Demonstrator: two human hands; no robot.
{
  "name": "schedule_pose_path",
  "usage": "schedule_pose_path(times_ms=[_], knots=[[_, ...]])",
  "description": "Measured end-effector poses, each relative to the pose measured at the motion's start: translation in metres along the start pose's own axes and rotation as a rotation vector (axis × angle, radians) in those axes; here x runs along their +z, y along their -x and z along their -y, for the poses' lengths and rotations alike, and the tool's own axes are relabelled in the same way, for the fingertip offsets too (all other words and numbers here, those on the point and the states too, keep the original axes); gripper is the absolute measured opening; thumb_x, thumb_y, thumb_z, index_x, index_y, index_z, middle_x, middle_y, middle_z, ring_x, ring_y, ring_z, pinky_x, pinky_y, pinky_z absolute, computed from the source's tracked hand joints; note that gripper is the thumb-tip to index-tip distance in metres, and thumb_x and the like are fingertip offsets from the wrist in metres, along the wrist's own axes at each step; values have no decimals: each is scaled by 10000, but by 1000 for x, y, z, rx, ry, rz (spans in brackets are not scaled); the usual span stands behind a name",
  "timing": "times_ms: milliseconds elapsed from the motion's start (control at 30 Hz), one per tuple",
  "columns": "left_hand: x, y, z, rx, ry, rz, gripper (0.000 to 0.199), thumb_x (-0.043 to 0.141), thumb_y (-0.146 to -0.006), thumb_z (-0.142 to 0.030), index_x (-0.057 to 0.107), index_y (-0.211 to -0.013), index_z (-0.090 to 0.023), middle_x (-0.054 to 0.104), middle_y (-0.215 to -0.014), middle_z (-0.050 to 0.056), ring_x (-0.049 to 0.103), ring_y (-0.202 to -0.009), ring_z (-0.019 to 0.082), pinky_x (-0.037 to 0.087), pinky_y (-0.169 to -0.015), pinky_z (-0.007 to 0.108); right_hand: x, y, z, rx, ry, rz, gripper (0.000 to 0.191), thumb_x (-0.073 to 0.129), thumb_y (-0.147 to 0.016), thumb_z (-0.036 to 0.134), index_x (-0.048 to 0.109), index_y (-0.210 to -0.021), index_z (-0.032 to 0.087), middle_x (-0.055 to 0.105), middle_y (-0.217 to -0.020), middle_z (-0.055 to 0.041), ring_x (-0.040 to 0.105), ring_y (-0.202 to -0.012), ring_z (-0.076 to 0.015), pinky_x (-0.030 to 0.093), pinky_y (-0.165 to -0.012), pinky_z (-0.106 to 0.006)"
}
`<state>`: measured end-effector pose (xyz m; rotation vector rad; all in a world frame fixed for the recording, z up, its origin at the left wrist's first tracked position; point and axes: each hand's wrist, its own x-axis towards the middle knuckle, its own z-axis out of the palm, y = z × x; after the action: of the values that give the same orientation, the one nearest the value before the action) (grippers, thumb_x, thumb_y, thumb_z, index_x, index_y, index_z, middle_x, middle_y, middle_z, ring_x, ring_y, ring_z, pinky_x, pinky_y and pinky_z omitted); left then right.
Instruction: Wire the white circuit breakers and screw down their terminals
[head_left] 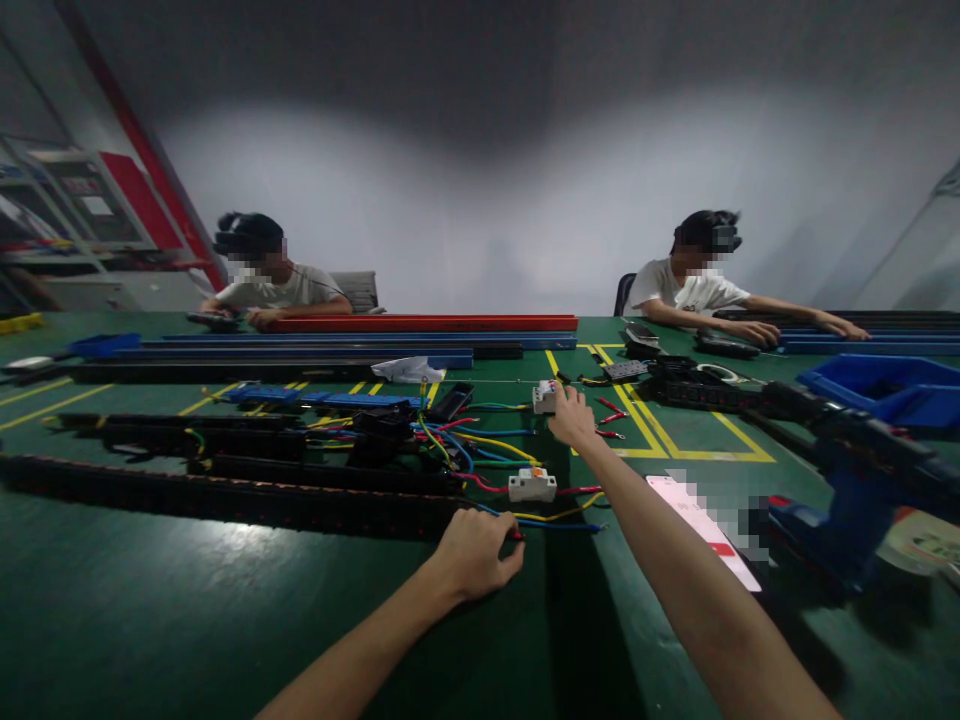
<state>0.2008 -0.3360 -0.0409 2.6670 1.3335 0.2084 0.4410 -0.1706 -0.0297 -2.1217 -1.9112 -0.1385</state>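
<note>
My left hand (474,553) rests low over the green table, thumb and forefinger curled together around a small dark piece with a red end, too small to name. Just beyond it lies a white circuit breaker (532,486) with red and yellow wires around it. Farther off, my right hand (574,420) has its fingers bent at the right side of a second white circuit breaker (544,398) and appears to grip it. Long black power strips (240,500) lie to the left, with red, blue, yellow and green wires (480,450) spreading from their ends.
A pink-screened phone (701,525) and a blue cordless drill (832,500) lie at the right, near a blue bin (885,388). Short red leads (611,408) sit beside my right hand. Two people (289,285) work across the table among long red and blue rails (420,323).
</note>
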Motion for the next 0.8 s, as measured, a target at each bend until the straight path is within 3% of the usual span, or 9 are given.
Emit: schedule_pose_path(times_ms=[200, 467, 600, 800], knots=[[-1, 1, 2, 2, -5, 17, 308, 459, -914, -402, 676, -1067, -245, 743, -898, 78, 705, -820, 292, 511, -751, 404, 7, -5, -2, 8, 28, -66, 489, 583, -939, 372, 463, -1375, 187, 459, -1386, -115, 502, -1215, -267, 469, -986, -489], [-8, 1, 4, 32, 6, 70, 335, 401, -975, -371, 679, -1098, -232, 737, -921, 97, 704, -853, 277, 513, -783, 399, -8, 18, -10, -58, -97, -91, 326, 552, -955, 338, 563, -1211, 135, 586, -1201, -108, 570, -1091, -220, 471, -947, -418], [-10, 1, 5, 45, 11, 73, 340, 398, -981, -378, 684, -1105, -242, 739, -913, 96, 706, -838, 279, 517, -774, 406, -24, 50, -16, -89, -256, -162, 254, 459, -959, 257, 537, -1166, 134, 620, -1119, -136, 588, -983, -217, 438, -831, -320], [-7, -1, 7, 54, -5, 63, 329, 399, -983, -356, 679, -1110, -240, 741, -925, 97, 707, -846, 271, 509, -781, 385, -46, 126, -21, -113, -534, -243, 291, 435, -947, 417, 483, -1106, 178, 612, -1008, -83, 584, -853, -181, 441, -738, -265]])
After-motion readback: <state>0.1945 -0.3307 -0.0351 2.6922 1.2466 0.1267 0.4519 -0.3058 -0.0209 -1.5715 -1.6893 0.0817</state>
